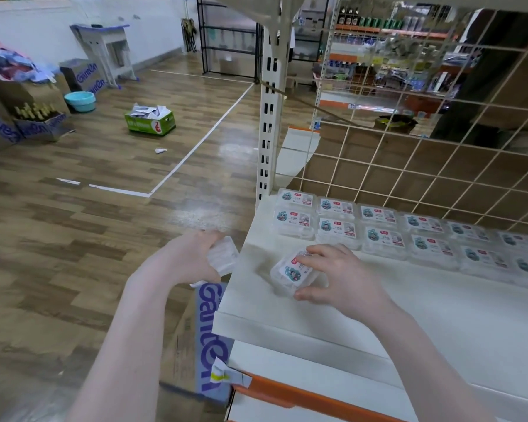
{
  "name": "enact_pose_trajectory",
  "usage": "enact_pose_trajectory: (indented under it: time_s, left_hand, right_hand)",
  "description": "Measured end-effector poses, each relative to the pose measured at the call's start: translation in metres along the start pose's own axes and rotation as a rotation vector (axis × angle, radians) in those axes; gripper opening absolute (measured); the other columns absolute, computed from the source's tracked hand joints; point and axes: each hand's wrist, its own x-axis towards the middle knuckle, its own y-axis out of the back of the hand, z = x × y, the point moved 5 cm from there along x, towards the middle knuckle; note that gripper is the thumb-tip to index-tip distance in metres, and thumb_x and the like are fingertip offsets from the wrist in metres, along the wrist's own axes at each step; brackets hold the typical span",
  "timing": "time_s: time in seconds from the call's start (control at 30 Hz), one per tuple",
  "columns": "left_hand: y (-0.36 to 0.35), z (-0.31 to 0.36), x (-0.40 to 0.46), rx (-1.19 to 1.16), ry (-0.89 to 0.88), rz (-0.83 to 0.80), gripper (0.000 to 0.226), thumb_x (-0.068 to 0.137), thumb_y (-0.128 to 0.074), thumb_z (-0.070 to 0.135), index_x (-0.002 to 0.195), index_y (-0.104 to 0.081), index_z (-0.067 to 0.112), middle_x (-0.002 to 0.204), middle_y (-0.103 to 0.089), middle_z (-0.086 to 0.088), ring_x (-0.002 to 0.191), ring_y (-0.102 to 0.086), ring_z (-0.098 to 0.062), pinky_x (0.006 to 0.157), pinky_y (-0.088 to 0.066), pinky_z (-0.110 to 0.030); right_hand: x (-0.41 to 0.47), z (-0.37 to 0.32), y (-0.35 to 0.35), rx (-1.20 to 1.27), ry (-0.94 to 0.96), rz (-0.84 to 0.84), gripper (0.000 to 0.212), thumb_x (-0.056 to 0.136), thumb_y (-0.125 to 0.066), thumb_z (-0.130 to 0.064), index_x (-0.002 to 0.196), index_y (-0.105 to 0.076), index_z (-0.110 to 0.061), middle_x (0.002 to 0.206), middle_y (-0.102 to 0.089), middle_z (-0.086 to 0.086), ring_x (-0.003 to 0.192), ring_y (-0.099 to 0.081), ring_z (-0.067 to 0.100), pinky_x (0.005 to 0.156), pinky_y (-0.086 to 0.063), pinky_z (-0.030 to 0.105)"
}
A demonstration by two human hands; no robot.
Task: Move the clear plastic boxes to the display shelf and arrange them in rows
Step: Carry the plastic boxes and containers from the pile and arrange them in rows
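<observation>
Boxes [381,236] of clear plastic already stand in two rows along the back of the white display shelf [439,315], each with its printed label facing up, the rows running from the upright post [267,117] at the left end toward the right against the wire grid panel [424,166]. Your right hand [339,275] rests on the shelf in front of those rows, its grip closed around one more labelled box [290,274]: fingers curled over the top, thumb under the near edge, the box lying slightly askew on the shelf surface and apart from the rows. Your left hand [189,258] hangs just off the shelf's left end, above the floor, its grip closed on another clear box [224,254], held tilted with the label out of sight. Below that hand a cardboard carton [201,336] with purple lettering stands against the shelf's side. Further off on the wooden floor [104,184] sit a green carton [150,120] stuffed with paper, a teal basin [80,101] and more brown cartons [19,114] by the wall.
</observation>
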Motion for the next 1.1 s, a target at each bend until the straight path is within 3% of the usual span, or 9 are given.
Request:
enact_pose_trajectory:
  time_s: [0.07,0.13,0.2,0.27,0.33,0.5,0.83,1.1]
  left_hand:
    - [0.0,-0.002,-0.001,-0.026,0.013,0.004,0.082,0.074,-0.073,0.02,0.144,-0.031,0.023,0.13,-0.047,-0.002,0.114,-0.048,-0.021,0.091,-0.045,-0.032]
    - [0.0,-0.004,0.0,-0.039,0.019,0.01,0.083,0.073,-0.073,0.021,0.144,-0.03,0.024,0.129,-0.046,-0.002,0.113,-0.049,-0.02,0.092,-0.046,-0.033]
    - [0.001,-0.005,-0.001,-0.039,0.019,0.011,0.083,0.074,-0.072,0.021,0.145,-0.03,0.024,0.128,-0.046,-0.002,0.112,-0.049,-0.019,0.091,-0.046,-0.032]
    - [0.002,-0.006,-0.001,-0.04,0.021,0.009,0.083,0.074,-0.072,0.021,0.145,-0.029,0.024,0.129,-0.046,-0.001,0.112,-0.049,-0.019,0.09,-0.046,-0.032]
    - [0.002,-0.006,-0.002,-0.043,0.024,0.004,0.083,0.074,-0.072,0.021,0.145,-0.029,0.025,0.13,-0.045,-0.001,0.112,-0.048,-0.019,0.09,-0.046,-0.032]
    - [0.004,-0.004,0.001,-0.041,0.017,0.008,0.083,0.074,-0.072,0.02,0.145,-0.029,0.023,0.131,-0.047,-0.002,0.112,-0.048,-0.02,0.089,-0.046,-0.032]
    - [0.002,0.001,0.008,-0.014,-0.025,0.006,0.08,0.073,-0.072,0.022,0.143,-0.032,0.022,0.127,-0.049,-0.001,0.11,-0.051,-0.021,0.09,-0.047,-0.036]
    - [0.001,0.008,0.007,-0.005,-0.059,0.024,0.066,0.075,-0.067,0.018,0.136,-0.04,0.021,0.125,-0.048,0.0,0.106,-0.055,-0.019,0.086,-0.051,-0.035]
  right_hand:
    - [-0.004,-0.007,-0.004,-0.117,0.063,0.153,0.062,0.068,-0.048,-0.067,0.103,-0.071,-0.02,0.104,-0.066,-0.001,0.09,-0.061,0.024,0.078,-0.05,0.026]
    - [-0.008,-0.008,-0.007,-0.205,0.095,0.221,0.059,0.067,-0.046,-0.065,0.095,-0.073,-0.021,0.091,-0.067,0.0,0.074,-0.062,0.023,0.064,-0.055,0.028]
    - [-0.012,-0.005,-0.008,-0.24,0.148,0.244,0.047,0.066,-0.067,-0.053,0.1,-0.071,-0.022,0.091,-0.066,0.0,0.075,-0.063,0.023,0.063,-0.057,0.031]
    - [-0.012,0.002,-0.01,-0.229,0.149,0.233,0.05,0.057,-0.086,-0.034,0.103,-0.07,-0.023,0.091,-0.064,0.0,0.077,-0.065,0.022,0.062,-0.056,0.031]
    - [-0.009,0.006,-0.01,-0.216,0.117,0.257,0.053,0.054,-0.089,-0.025,0.102,-0.069,-0.024,0.088,-0.062,0.0,0.072,-0.065,0.021,0.055,-0.053,0.028]
    - [0.004,0.005,-0.013,-0.111,-0.004,0.388,0.04,0.057,-0.089,-0.026,0.091,-0.071,-0.015,0.076,-0.054,0.005,0.057,-0.06,0.023,0.042,-0.047,0.032]
    - [0.02,0.0,-0.018,-0.158,-0.078,0.522,0.034,0.045,-0.088,-0.012,0.073,-0.069,-0.01,0.069,-0.055,0.007,0.048,-0.058,0.022,0.041,-0.041,0.019]
    - [0.017,0.003,-0.019,-0.183,-0.055,0.592,0.034,0.048,-0.089,-0.014,0.076,-0.069,-0.012,0.072,-0.058,0.005,0.06,-0.06,0.024,0.049,-0.049,0.026]
